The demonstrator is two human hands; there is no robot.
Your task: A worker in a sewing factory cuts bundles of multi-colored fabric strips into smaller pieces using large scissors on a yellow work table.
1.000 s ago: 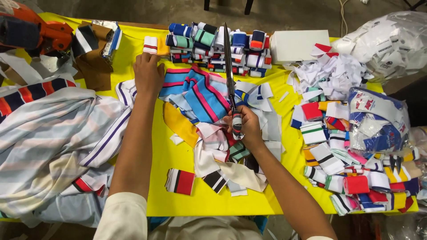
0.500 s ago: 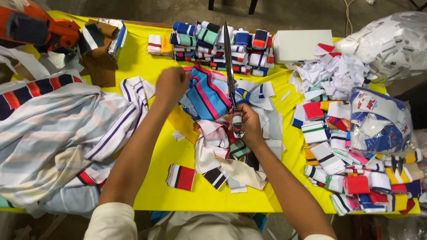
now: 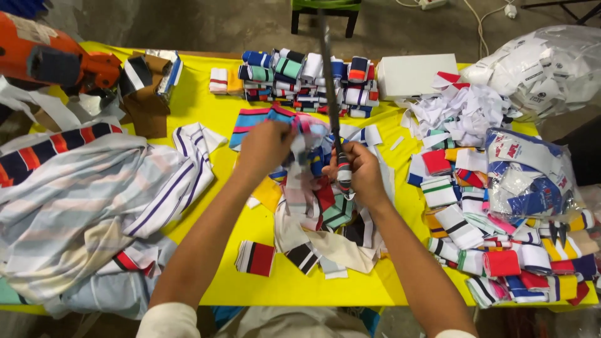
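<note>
My right hand (image 3: 358,170) grips the handle of long scissors (image 3: 328,87), whose blades point away from me over the yellow table (image 3: 206,112). My left hand (image 3: 266,145) holds up a bunch of striped fabric strips (image 3: 308,134), pink, blue and white, right beside the scissors. Both hands hover close together above a loose pile of striped fabric scraps (image 3: 322,225) at the table's middle.
Folded striped pieces (image 3: 300,78) are stacked in rows at the back, next to a white box (image 3: 410,74). Striped garments (image 3: 81,200) are heaped at left under an orange machine (image 3: 50,59). Piles of cut strips (image 3: 494,244) and plastic bags (image 3: 544,59) fill the right side.
My left hand drew back from the far fabric, lifted a bunch of strips and brought it to the scissors. The right hand stayed in place with the scissors.
</note>
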